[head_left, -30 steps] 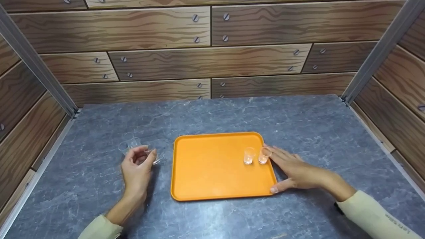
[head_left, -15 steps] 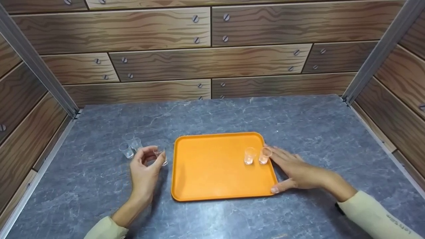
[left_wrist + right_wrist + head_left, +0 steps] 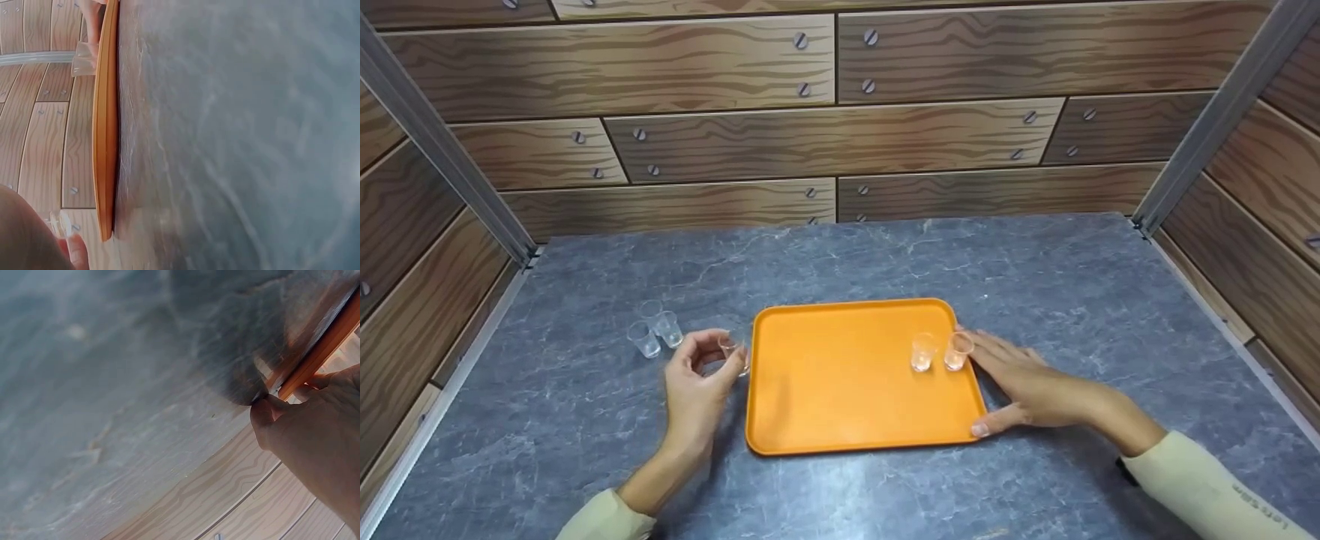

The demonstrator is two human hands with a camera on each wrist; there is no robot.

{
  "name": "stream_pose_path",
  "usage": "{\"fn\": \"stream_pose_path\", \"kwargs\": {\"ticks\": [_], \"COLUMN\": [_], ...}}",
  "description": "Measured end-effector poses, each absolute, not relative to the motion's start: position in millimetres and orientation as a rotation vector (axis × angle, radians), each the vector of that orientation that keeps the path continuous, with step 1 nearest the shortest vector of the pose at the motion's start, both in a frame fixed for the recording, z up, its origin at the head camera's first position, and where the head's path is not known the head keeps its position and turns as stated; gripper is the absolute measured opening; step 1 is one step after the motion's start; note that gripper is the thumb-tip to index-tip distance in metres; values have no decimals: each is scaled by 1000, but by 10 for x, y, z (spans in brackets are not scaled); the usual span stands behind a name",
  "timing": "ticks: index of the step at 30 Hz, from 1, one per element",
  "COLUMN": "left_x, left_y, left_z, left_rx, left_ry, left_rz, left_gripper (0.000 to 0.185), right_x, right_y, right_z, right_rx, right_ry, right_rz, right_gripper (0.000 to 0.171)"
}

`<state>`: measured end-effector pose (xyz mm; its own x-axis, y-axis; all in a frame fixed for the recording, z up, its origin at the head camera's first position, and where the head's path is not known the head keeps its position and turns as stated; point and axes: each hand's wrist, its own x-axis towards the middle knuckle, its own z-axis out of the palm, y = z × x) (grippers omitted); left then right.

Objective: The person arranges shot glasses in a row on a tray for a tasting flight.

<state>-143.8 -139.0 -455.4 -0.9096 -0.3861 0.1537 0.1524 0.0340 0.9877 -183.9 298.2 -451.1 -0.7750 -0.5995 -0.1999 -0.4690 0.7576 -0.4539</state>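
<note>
An orange tray (image 3: 840,405) lies in the middle of the grey tabletop. Two small clear glasses (image 3: 922,352) (image 3: 958,350) stand upright near its right edge. My left hand (image 3: 699,382) pinches a third clear glass (image 3: 733,352) just left of the tray's left rim, lifted slightly. My right hand (image 3: 1027,386) rests flat against the tray's right rim, thumb at the front right corner and fingers straight beside the rightmost glass. The left wrist view shows the tray (image 3: 105,124) edge-on; the right wrist view shows my thumb on the tray rim (image 3: 315,363).
Two more clear glasses (image 3: 644,339) (image 3: 667,328) stand on the tabletop (image 3: 885,247) left of my left hand. Wood-patterned walls close the table at the back and both sides, with metal posts (image 3: 435,135) at the back corners.
My left hand has carried its glass rightward, away from the two standing glasses and up to the tray's left rim. The right hand and the tray have stayed still.
</note>
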Motion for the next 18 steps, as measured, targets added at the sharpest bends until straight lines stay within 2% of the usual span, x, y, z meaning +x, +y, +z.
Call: {"fn": "stream_pose_path", "kwargs": {"ticks": [10, 18], "left_x": [-1426, -1436], "left_y": [-1345, -1273], "left_z": [-4568, -4560], "left_rx": [208, 167], "left_ry": [-1941, -1966], "left_rz": [-1996, -1972], "left_gripper": [24, 30], "right_x": [-1828, -1826], "right_y": [2984, 2990], "right_z": [-4516, -4505], "right_rx": [-840, -854], "right_ry": [2611, 2626], "right_rz": [-557, -556], "right_gripper": [117, 117]}}
